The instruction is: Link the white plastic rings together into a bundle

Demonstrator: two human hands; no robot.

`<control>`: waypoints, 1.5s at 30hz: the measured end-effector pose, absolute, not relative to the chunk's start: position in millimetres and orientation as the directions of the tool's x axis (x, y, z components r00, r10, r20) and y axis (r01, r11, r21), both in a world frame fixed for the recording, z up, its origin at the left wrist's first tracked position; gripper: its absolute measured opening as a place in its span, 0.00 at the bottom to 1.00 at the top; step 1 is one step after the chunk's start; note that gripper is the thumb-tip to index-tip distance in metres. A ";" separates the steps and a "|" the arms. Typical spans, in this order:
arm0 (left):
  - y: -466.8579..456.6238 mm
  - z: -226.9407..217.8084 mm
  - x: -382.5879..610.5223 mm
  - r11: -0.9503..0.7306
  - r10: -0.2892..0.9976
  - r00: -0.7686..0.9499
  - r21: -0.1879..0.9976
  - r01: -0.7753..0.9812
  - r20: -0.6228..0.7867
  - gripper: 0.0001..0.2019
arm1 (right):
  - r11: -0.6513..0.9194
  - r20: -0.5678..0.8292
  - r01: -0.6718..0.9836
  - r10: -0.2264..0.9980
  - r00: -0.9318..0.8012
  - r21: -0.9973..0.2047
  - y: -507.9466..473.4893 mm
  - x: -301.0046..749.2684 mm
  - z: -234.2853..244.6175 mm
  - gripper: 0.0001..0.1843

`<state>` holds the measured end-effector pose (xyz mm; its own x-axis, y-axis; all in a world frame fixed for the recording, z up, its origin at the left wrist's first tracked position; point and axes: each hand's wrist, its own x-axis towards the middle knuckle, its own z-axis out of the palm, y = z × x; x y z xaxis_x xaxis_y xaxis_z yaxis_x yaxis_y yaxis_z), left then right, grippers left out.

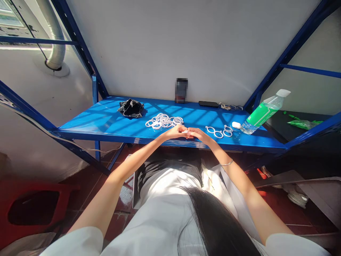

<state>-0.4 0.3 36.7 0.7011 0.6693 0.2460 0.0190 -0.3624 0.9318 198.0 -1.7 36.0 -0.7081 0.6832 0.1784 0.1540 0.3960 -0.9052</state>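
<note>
At the front edge of the blue shelf point(119, 122), my left hand point(174, 132) and my right hand point(198, 134) meet with their fingers closed together. A small white piece point(184, 132) shows between the fingertips, mostly covered; it may be a ring, but its shape cannot be made out. Just behind my left hand lies a heap of white plastic rings point(162, 121). To the right of my right hand are several white rings point(218, 134) joined in small groups, lying flat on the shelf.
A crumpled black plastic bag point(131, 108) stands open at the left. Toward the wall are an upright phone point(181, 90), a flat black phone point(208, 104) and glasses point(236, 107). A green-labelled bottle point(262, 113) tilts at right beside a small white case point(236, 124). Blue frame posts flank the shelf.
</note>
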 end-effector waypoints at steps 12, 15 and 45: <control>-0.4 36.3 2.1 -0.321 0.692 0.675 0.947 -0.028 0.255 0.24 | 0.325 0.161 0.135 0.736 -0.657 -0.936 -0.7 199.8 34.3 0.21; -0.1 36.6 1.2 -0.308 0.732 0.621 0.949 -0.064 0.280 0.25 | 0.305 0.184 0.113 0.790 -0.585 -0.946 0.9 200.8 33.0 0.20; 25.8 15.4 -12.3 -0.540 0.709 0.068 0.477 0.693 0.702 0.08 | 0.516 0.481 0.804 0.808 -0.341 -0.296 17.9 223.1 8.9 0.17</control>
